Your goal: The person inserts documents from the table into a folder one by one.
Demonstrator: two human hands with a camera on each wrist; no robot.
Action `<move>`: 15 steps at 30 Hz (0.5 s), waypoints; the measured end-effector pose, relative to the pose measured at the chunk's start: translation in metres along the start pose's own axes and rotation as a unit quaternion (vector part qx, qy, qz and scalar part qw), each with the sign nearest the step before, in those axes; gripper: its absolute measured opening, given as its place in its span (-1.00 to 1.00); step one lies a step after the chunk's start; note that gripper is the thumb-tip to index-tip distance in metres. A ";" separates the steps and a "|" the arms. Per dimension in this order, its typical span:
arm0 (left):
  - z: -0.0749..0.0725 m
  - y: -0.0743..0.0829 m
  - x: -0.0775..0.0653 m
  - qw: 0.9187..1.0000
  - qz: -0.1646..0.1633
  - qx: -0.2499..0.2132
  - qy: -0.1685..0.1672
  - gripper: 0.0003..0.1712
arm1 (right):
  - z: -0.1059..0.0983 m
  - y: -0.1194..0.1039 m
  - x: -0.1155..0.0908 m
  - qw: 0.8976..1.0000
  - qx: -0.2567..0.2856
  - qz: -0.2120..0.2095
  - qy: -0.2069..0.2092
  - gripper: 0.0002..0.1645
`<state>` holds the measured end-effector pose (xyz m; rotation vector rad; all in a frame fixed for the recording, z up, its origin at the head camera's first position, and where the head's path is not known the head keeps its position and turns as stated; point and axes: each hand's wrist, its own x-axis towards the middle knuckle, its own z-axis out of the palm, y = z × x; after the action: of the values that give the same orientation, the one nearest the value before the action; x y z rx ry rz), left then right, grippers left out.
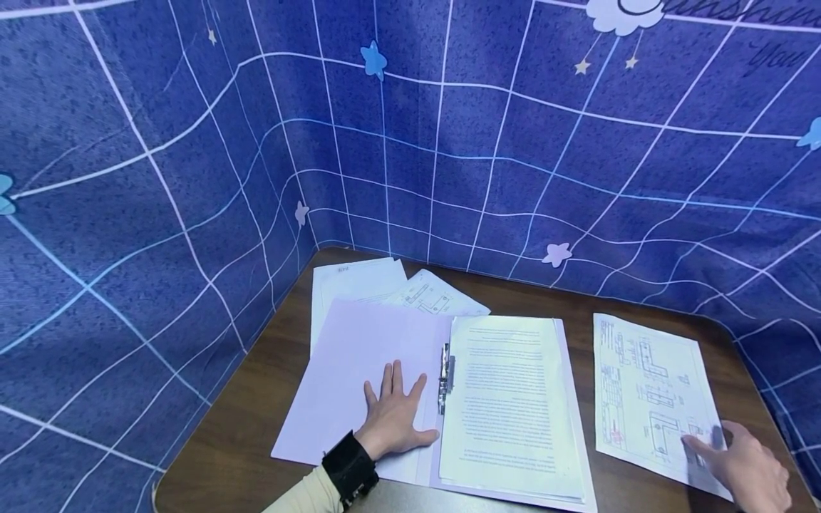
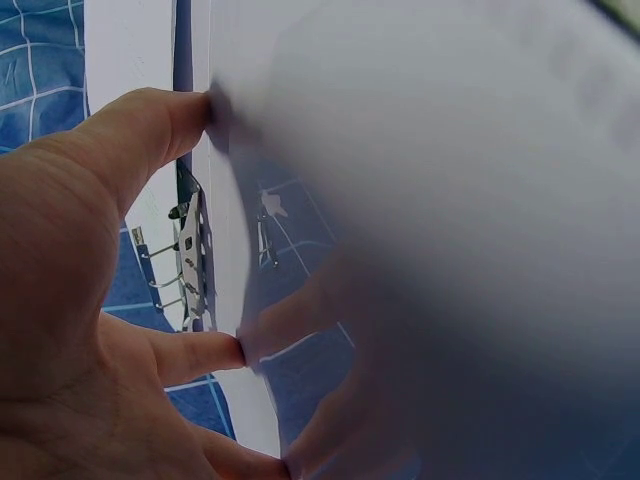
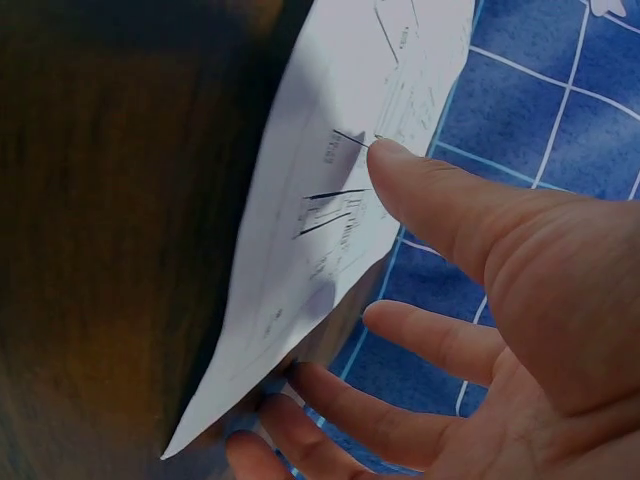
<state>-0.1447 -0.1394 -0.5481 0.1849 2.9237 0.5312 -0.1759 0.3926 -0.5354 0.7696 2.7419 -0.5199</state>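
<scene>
A lilac folder (image 1: 349, 356) lies spread on the table in the head view, a metal ring clip (image 1: 444, 377) along its spine. Printed pages (image 1: 503, 406) rest on its right side. My left hand (image 1: 393, 422) rests on the bare left cover, fingers spread and thumb toward the spine. To the right lies a sheet with technical drawings (image 1: 648, 385). My right hand (image 1: 752, 467) is at that sheet's lower right edge. In the right wrist view its thumb (image 3: 410, 185) reaches over the sheet, while the other fingers (image 3: 370, 410) hang relaxed beside the edge.
Behind the folder, loose papers (image 1: 353, 281) and another drawing sheet (image 1: 442, 292) stick out partly under its cover. The brown wooden table (image 1: 256, 399) is bordered by a blue fabric curtain (image 1: 410, 185) at the back and sides.
</scene>
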 end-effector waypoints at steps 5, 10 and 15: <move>0.000 0.000 -0.001 1.000 0.000 -0.005 0.001 0.15 | 0.002 0.001 -0.001 1.000 -0.001 -0.014 0.012 0.11; -0.001 0.000 -0.001 1.000 0.003 -0.006 0.004 0.15 | 0.001 0.000 0.001 1.000 0.006 -0.006 0.003 0.16; -0.001 0.000 -0.002 1.000 0.006 -0.003 0.005 0.15 | 0.002 0.002 0.001 1.000 0.013 -0.010 -0.002 0.16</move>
<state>-0.1434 -0.1396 -0.5466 0.1998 2.9327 0.5456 -0.1755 0.3941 -0.5377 0.7482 2.7471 -0.5623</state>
